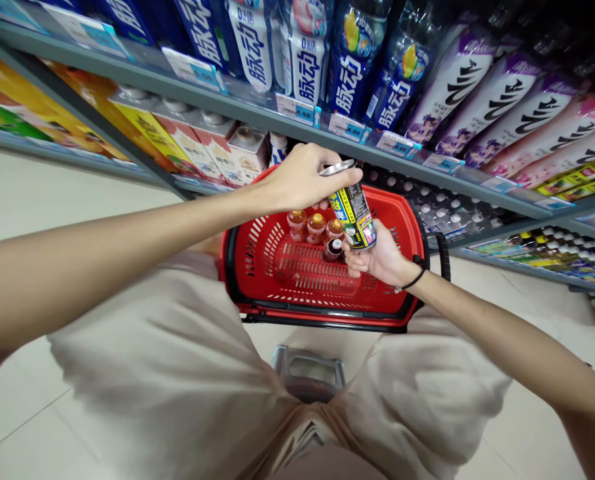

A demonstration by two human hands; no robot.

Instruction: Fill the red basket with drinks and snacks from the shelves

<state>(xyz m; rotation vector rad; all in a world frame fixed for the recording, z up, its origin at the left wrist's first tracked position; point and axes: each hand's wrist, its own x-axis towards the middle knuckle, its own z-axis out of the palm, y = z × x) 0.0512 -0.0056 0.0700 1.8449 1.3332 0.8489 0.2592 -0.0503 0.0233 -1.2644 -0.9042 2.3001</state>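
Note:
A black drink can [356,213] with yellow and blue print tilts above a red shopping basket [257,293]. My left hand [310,175] closes around its silver-rimmed top end. Lower down, the fingers of my right hand [384,257] grip the can's other end from the right; a dark band circles that wrist. Inside the basket, several small bottles with amber contents [316,229] stand together, and a dark bottle with a white cap [333,249] is close to my right fingers. Part of the basket's far side is hidden behind my left hand and the can.
A shelf edge with price tags [300,110] runs just beyond the basket, bearing blue-labelled bottles [350,63] and white-and-purple bottles [457,83]. Cartons [187,137] and dark bottles [427,197] fill the lower shelf. My knees flank the basket; a grey handle-like object [310,363] sits between my legs.

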